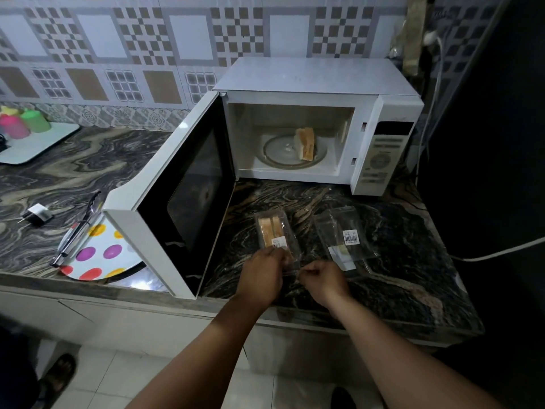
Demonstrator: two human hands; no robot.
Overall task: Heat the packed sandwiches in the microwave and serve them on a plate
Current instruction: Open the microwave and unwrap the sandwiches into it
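Observation:
A white microwave (383, 119) stands on the marble counter with its door (182, 184) swung wide open to the left. One unwrapped sandwich (305, 143) stands on the glass turntable (277, 152) inside. In front of the oven lies a packed sandwich (272, 230) in clear wrap. My left hand (262, 273) holds the pack's near end, and my right hand (323, 278) pinches the wrap's near edge beside it. An empty clear wrapper (345, 234) with a barcode label lies to the right. A polka-dot plate (101, 255) sits left of the door, partly under it.
Metal tongs (73, 234) rest on the plate's left rim. A charger plug (37, 215) lies further left. Coloured cups (23, 124) stand on a white tray (44, 143) at the back left. A white cable (501, 252) crosses at the right. The counter edge runs just below my hands.

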